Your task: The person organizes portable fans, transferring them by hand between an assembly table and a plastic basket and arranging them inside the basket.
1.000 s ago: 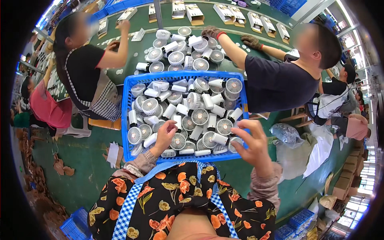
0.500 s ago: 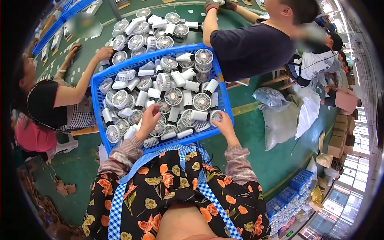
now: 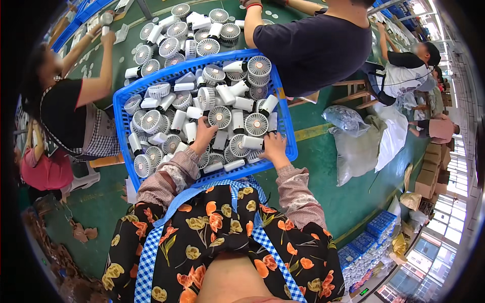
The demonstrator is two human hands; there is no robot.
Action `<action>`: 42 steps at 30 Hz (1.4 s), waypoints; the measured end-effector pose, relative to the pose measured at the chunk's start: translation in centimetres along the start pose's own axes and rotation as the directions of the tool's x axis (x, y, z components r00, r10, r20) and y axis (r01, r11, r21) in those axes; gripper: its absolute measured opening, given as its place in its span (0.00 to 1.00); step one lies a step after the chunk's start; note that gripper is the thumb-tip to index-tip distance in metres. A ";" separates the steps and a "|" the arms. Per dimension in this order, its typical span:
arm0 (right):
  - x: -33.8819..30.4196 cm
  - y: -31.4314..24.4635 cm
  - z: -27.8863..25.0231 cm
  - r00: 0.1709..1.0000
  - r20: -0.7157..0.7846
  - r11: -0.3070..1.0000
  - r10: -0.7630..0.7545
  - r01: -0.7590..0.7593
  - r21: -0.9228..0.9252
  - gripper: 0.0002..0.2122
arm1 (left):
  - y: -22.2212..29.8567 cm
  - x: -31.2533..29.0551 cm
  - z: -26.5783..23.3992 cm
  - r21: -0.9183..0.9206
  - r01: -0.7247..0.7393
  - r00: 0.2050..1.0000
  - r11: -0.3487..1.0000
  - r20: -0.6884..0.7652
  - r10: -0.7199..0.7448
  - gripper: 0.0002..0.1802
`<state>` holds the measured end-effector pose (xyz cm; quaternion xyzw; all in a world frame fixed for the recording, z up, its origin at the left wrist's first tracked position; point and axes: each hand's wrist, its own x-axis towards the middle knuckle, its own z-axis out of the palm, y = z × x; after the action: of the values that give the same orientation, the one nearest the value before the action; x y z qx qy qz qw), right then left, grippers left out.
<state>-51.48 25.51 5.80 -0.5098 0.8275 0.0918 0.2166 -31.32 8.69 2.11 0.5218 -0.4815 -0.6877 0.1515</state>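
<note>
A blue plastic basket [image 3: 120, 118] in front of me is heaped with white handheld fans, round grilles on short handles with black necks. My left hand [image 3: 204, 136] reaches into the middle of the heap, thumb and fingers apart, beside a fan [image 3: 220, 117] with its grille facing up. Near the basket's right wall, my right hand [image 3: 274, 150] is down among the fans with its fingers curled. What lies under those fingers is hidden. A white fan handle [image 3: 252, 143] lies just left of my right hand.
More fans [image 3: 208, 47] lie on the green work table [image 3: 117, 59] beyond the basket. A co-worker in a dark shirt [image 3: 313, 53] stands close at the far right; another in an apron [image 3: 76, 108] sits at the left, holding up a fan [image 3: 105, 21]. Sacks [image 3: 353, 151] sit on the floor.
My left hand has moved forward and right, deeper into the heap. My right hand has shifted slightly left, covering a fan grille seen before. The co-worker at the left has raised a fan.
</note>
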 end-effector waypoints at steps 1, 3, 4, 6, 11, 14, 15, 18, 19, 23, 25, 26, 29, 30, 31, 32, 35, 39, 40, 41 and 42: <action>-0.1 -0.4 -0.1 0.999 -0.002 0.993 -0.050 0.049 -0.105 0.28 | 0.0 -0.2 0.2 -0.022 0.001 0.999 1.000 -0.036 -0.002 0.34; 0.3 0.4 1.7 0.977 -0.080 0.971 -0.199 0.185 -0.151 0.19 | 0.2 0.0 1.1 -0.043 -0.008 0.998 0.999 -0.055 0.006 0.34; 0.4 0.3 1.9 0.961 -0.064 0.956 -0.270 0.260 -0.138 0.19 | -0.1 0.1 1.1 0.195 -0.113 0.980 0.974 -0.141 0.141 0.34; 0.3 -0.1 1.0 0.947 -0.024 0.945 -0.319 0.317 -0.078 0.19 | 0.9 -0.2 1.3 0.394 -0.234 0.934 0.889 -0.162 0.318 0.33; -0.2 -0.8 -2.8 0.971 -0.140 0.875 -0.196 0.238 0.423 0.20 | 5.3 0.0 0.6 0.555 -0.528 0.741 0.642 -0.069 0.668 0.29; 0.6 1.3 -2.0 0.963 -0.144 0.557 0.227 -0.007 0.830 0.21 | 8.2 2.9 2.7 0.521 -0.678 0.665 0.519 0.132 0.735 0.27; 1.1 1.5 -2.5 0.957 -0.054 0.472 0.285 -0.091 0.877 0.21 | 8.5 4.2 3.3 0.522 -0.686 0.664 0.507 0.163 0.730 0.26; 2.8 2.6 -2.1 0.934 0.034 0.364 0.356 -0.172 0.915 0.20 | 9.6 8.3 5.5 0.587 -0.684 0.693 0.433 0.339 0.636 0.27; 3.4 2.2 -2.2 0.943 0.072 0.360 0.324 -0.193 0.913 0.21 | 9.0 9.9 5.7 0.633 -0.677 0.685 0.374 0.358 0.635 0.28; 4.7 1.9 -0.7 0.908 0.107 0.292 0.405 -0.239 0.926 0.24 | 9.4 12.1 7.6 0.814 -0.524 0.837 0.250 0.437 0.329 0.29; 5.4 3.5 1.3 0.918 0.034 0.297 0.395 -0.162 0.941 0.27 | 10.1 12.3 9.4 0.844 -0.487 0.856 0.223 0.410 0.316 0.32; 5.6 3.5 1.7 0.930 -0.028 0.301 0.365 -0.089 0.950 0.29 | 10.4 12.4 9.7 0.845 -0.487 0.856 0.222 0.412 0.311 0.32; 5.7 4.1 2.4 0.955 0.040 0.251 0.294 -0.117 0.961 0.32 | 10.7 12.3 10.4 0.777 -0.337 0.941 0.531 0.290 0.174 0.31; 5.8 4.0 2.4 0.955 0.093 0.237 0.283 -0.164 0.958 0.30 | 9.9 12.1 10.5 0.806 -0.378 0.924 0.455 0.358 0.135 0.31; 6.2 3.8 2.5 0.947 0.174 0.128 0.271 -0.215 0.968 0.32 | 9.1 11.8 10.6 0.825 -0.422 0.903 0.377 0.421 0.089 0.30; 6.2 3.4 2.4 0.956 0.118 0.187 0.267 -0.172 0.967 0.33 | 8.3 11.5 10.5 0.815 -0.418 0.906 0.402 0.406 0.117 0.29; 6.4 3.2 1.8 0.972 0.120 0.199 0.204 -0.161 0.967 0.38 | 8.0 11.9 10.6 0.797 -0.391 0.903 0.461 0.430 0.023 0.33; 6.3 4.2 1.7 0.983 0.143 0.197 0.111 -0.163 0.967 0.40 | 8.7 10.2 10.9 0.763 -0.349 0.898 0.544 0.438 -0.039 0.34; 6.3 4.6 1.7 0.983 0.163 0.176 0.082 -0.176 0.969 0.40 | 9.1 10.0 11.0 0.732 -0.359 0.869 0.579 0.488 -0.079 0.34; 6.3 2.9 0.4 0.985 0.171 0.145 -0.003 -0.168 0.975 0.41 | 8.4 10.1 9.4 0.714 -0.334 0.852 0.615 0.508 -0.128 0.35; 6.7 2.8 0.6 0.986 0.167 0.147 -0.008 -0.164 0.975 0.41 | 8.0 10.7 9.0 0.668 -0.293 0.785 0.684 0.576 -0.227 0.36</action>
<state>-56.41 21.70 2.06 -0.1946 0.6961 -0.4246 0.5452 -45.87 1.71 2.47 0.2733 -0.7454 -0.5662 -0.2216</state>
